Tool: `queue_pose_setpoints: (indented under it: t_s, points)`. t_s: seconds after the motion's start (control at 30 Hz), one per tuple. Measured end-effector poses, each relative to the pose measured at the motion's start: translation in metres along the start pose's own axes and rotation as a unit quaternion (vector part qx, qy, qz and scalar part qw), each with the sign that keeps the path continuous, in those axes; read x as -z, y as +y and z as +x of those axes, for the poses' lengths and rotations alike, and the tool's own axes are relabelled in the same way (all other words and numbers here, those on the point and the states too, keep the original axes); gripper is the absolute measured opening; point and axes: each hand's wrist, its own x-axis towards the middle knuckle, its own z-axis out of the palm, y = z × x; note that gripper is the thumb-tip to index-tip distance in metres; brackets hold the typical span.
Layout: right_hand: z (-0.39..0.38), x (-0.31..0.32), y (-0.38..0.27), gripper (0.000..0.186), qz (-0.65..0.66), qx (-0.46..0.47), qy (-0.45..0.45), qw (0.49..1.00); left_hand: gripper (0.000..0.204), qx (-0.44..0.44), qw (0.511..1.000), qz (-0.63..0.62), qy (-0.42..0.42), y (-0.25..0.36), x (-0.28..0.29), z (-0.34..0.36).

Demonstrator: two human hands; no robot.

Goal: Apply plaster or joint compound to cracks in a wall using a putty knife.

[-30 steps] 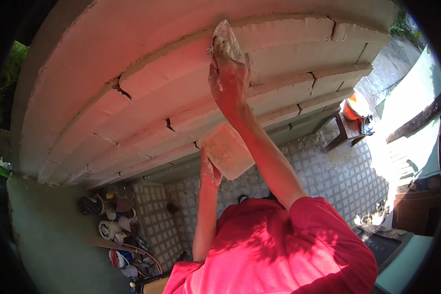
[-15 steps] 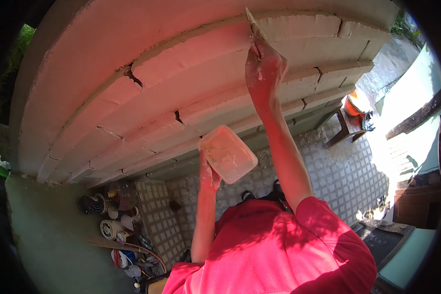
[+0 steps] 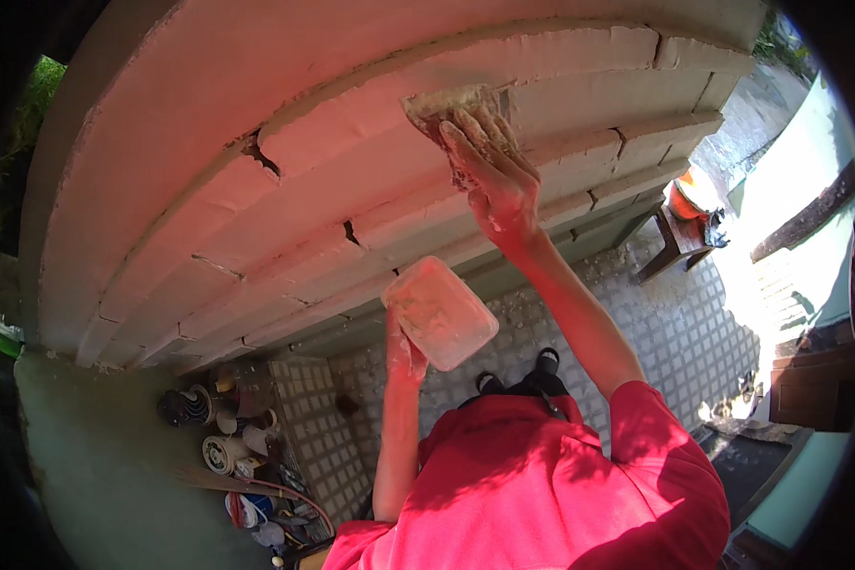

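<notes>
My right hand presses a wide putty knife to the pale wall, just under its upper ledge. Its fingers lie along the blade and are smeared with white paste; the handle is hidden. Lower down and to the left, my left hand supports a clear plastic tub by its left side, with some whitish paste in it. The wall has several stepped ledges running across it. Dark cracks break these ledges, one a jagged gap at the upper left.
A wooden stool bears an orange bucket at the right. Along the lower left stand several pots and tubs, with a broom beside them. Square-patterned tiles cover the floor below me.
My right hand has come down from the upper ledge and turned, bringing the putty knife from edge-on to flat against the wall. The tub has dropped slightly.
</notes>
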Motion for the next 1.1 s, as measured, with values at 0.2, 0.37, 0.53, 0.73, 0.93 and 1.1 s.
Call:
queue_pose_setpoints:
  t_s: [0.2,0.37,0.53,0.73,0.93,1.1]
  points:
    - [0.001,0.013,0.098,0.041,-0.130,0.069,-0.005,0.989,0.064,0.011,1.000,0.001,0.000,-0.008,-0.009,0.001]
    - [-0.030,0.002,0.107,0.040,-0.115,0.065,-0.053,0.990,0.065,0.022,1.000,-0.005,0.016,-0.017,-0.018,0.006]
    - [-0.041,0.027,0.083,0.032,-0.010,-0.049,0.015,0.999,0.064,0.009,1.000,0.003,0.019,-0.022,-0.029,0.004]
    - [-0.009,0.027,0.069,0.025,0.044,-0.366,0.105,0.924,0.058,-0.021,0.998,-0.027,0.050,-0.031,-0.039,-0.001]
    - [-0.003,-0.039,0.011,0.018,0.084,-0.257,0.117,0.956,0.059,-0.038,0.997,-0.036,0.056,-0.046,-0.041,-0.005]
    - [-0.015,-0.033,-0.016,0.018,0.338,-0.368,0.033,0.866,0.062,-0.045,0.995,-0.053,0.066,-0.050,-0.046,-0.013]
